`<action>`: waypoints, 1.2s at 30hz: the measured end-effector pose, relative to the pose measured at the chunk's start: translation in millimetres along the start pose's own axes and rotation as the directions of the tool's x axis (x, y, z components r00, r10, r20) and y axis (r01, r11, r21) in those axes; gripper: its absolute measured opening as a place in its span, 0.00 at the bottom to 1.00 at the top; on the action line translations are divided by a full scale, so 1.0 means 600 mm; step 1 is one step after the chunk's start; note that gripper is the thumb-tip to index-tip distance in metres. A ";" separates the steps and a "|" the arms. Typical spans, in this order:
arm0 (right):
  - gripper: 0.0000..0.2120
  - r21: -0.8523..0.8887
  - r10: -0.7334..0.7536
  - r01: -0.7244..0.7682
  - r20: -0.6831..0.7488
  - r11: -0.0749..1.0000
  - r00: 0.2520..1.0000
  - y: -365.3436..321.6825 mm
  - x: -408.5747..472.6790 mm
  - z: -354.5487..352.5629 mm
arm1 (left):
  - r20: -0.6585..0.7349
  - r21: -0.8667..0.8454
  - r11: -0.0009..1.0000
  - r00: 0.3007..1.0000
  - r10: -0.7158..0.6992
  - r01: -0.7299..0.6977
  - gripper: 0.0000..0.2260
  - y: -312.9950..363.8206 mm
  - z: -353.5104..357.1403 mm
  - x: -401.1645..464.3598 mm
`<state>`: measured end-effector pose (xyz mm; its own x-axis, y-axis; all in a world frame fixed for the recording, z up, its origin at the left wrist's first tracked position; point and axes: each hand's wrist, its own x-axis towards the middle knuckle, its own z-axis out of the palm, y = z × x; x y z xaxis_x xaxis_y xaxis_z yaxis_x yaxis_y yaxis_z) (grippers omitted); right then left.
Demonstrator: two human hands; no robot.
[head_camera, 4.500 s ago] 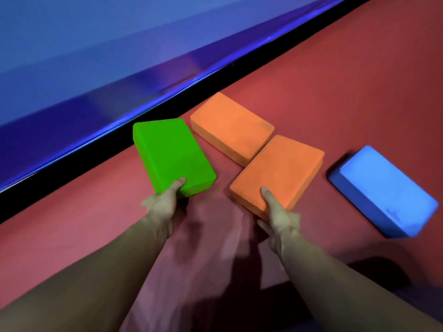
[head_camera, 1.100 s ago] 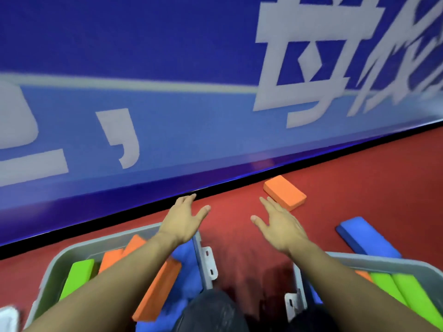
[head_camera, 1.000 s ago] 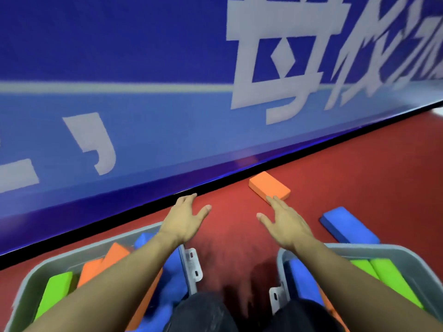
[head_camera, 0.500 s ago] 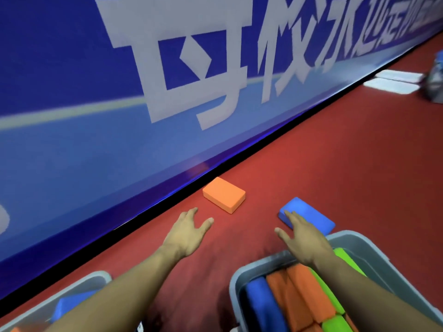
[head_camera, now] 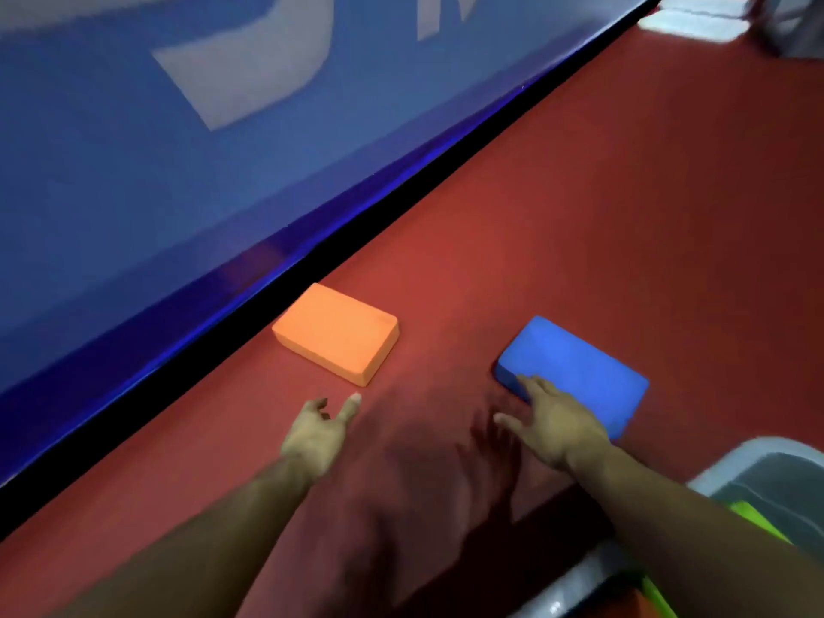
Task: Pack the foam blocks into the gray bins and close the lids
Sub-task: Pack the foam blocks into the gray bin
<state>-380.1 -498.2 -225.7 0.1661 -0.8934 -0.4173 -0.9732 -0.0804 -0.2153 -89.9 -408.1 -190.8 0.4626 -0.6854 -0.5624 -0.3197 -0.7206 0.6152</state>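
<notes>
An orange foam block (head_camera: pixel 336 333) lies flat on the red floor close to the blue wall. To its right a blue foam block (head_camera: pixel 575 372) lies flat too. My left hand (head_camera: pixel 317 434) reaches out with fingers spread, a short way in front of the orange block and apart from it. My right hand (head_camera: pixel 553 421) is stretched over the near left corner of the blue block, its fingertips at the block's edge, holding nothing. A gray bin (head_camera: pixel 758 466) with a green block (head_camera: pixel 753 519) inside shows at the lower right, partly hidden by my right arm.
A blue banner wall (head_camera: pixel 178 149) with white lettering runs diagonally along the left, with a black strip (head_camera: pixel 401 189) at its foot. Pale flat pieces (head_camera: pixel 686 26) lie far off at the top right. Red floor (head_camera: pixel 624 194) spreads to the right.
The view has dropped and closed in on the two loose blocks. Both hands moved forward; my right hand now reaches the blue block's corner. The left bin has left the view.
</notes>
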 end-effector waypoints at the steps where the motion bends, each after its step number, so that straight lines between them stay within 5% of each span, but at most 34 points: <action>1: 0.43 0.003 0.020 -0.020 0.008 1.000 1.000 0.008 0.033 0.014 | 0.003 -0.036 0.999 0.999 -0.040 0.041 0.36 -0.009 0.013 0.038; 4: 0.46 0.006 0.078 -0.077 -0.011 0.997 0.997 0.031 0.122 0.031 | 0.037 -0.204 0.971 0.992 -0.121 0.126 0.38 -0.024 0.048 0.135; 8: 0.52 0.072 0.210 -0.204 -0.096 0.976 0.973 0.072 0.219 0.015 | 0.065 -0.446 0.871 0.978 -0.197 0.205 0.20 -0.004 0.092 0.221; 13: 0.66 0.225 0.393 -0.367 -0.087 0.903 0.915 0.130 0.271 0.005 | 0.116 -0.604 0.754 0.964 -0.241 0.261 0.20 0.005 0.134 0.287; 18: 0.69 0.098 0.534 -0.531 -0.015 0.842 0.845 0.116 0.264 0.010 | 0.064 -0.664 0.692 0.943 -0.326 0.284 0.29 0.018 0.156 0.330; 24: 0.71 0.337 0.483 -0.466 0.037 0.818 0.875 0.107 0.255 0.026 | 0.106 -0.719 0.612 0.923 -0.371 0.328 0.37 0.014 0.150 0.348; 27: 0.59 0.364 0.434 -0.415 0.032 0.834 0.900 0.092 0.247 0.018 | 0.113 -0.734 0.604 0.933 -0.343 0.311 0.37 0.004 0.133 0.341; 31: 0.47 0.372 0.349 -0.303 -0.064 0.878 0.935 0.041 0.214 0.017 | 0.002 -0.719 0.656 0.945 -0.327 0.229 0.33 -0.008 0.101 0.312; 36: 0.47 0.385 0.283 -0.182 -0.224 0.905 0.933 -0.035 0.135 0.015 | -0.174 -0.711 0.691 0.919 -0.354 0.132 0.44 -0.036 0.043 0.244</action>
<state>-344.5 -564.8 -263.1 -0.1562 -0.9550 -0.2522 -0.8499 0.2601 -0.4583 -36.7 -495.9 -300.9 0.6819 -0.3566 -0.6386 0.4278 -0.5138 0.7437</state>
